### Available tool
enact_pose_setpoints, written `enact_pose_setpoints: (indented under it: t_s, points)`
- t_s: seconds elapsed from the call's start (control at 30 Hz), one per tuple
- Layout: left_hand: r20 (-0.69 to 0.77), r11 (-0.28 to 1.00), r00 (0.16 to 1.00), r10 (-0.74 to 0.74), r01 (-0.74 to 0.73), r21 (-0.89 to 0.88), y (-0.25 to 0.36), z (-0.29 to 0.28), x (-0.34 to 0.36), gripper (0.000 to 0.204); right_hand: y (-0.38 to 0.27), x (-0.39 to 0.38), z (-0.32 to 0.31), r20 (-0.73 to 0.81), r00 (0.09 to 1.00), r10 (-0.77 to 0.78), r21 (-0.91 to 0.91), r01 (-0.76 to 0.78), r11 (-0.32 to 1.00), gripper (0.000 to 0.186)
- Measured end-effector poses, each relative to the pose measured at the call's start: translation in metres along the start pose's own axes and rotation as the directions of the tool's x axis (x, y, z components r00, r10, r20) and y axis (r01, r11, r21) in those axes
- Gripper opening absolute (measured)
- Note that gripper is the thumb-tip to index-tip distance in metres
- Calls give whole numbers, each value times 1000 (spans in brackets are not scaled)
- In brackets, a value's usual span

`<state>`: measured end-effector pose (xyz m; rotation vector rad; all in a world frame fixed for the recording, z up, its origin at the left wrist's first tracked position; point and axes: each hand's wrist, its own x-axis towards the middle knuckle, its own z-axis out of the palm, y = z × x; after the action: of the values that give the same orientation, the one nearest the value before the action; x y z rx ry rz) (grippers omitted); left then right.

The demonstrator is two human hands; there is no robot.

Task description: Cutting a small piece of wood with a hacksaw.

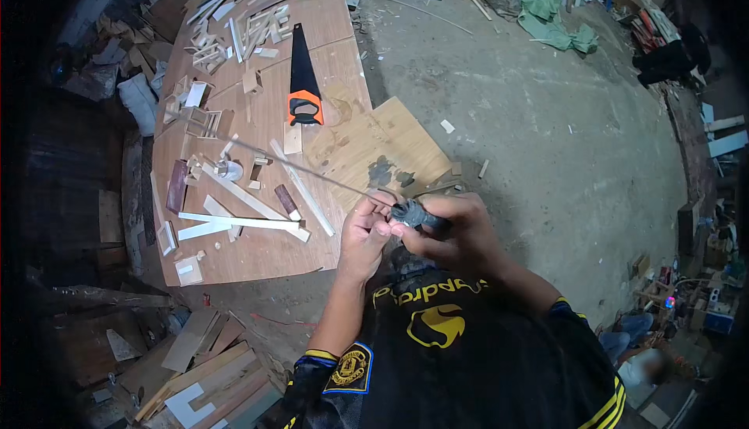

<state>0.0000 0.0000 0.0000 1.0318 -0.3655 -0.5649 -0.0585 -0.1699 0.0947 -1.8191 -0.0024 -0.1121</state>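
Note:
Both hands are held together in front of my chest, just off the near edge of the board. A long thin brown rod (296,163) slants from them to the far left, over the table. My left hand (365,235) is closed, its fingertips pinching around the near end of the rod. My right hand (466,232) wraps around a dark grey lump (415,214) where the rod ends. Whether the lump is a putty, a cloth or a tool is unclear. Dark grey smears (380,171) mark the plywood board (413,134) just beyond my hands.
On the wooden table (265,261) lie a handsaw (304,85) with an orange and black handle, white strips (242,221), small wooden frames (209,54) and a white container (228,169). Green cloth (546,19) lies on the concrete floor (562,132). Another person (644,366) sits at lower right.

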Motion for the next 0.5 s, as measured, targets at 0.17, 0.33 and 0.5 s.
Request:
enact_pose_setpoints:
  t_s: [0.17,0.33,0.5]
  points:
    - [18,994,1000,-22,24,-109,5,7,-3,53,1,-2,-1,17,999,-42,24,42,999,16]
    - [50,989,998,-46,52,-137,4,17,-5,54,2,-5,-5,50,997,-58,42,56,998,15]
    - [55,983,994,-92,99,-157,2,22,-7,57,4,-8,-8,44,995,-85,22,84,996,15]
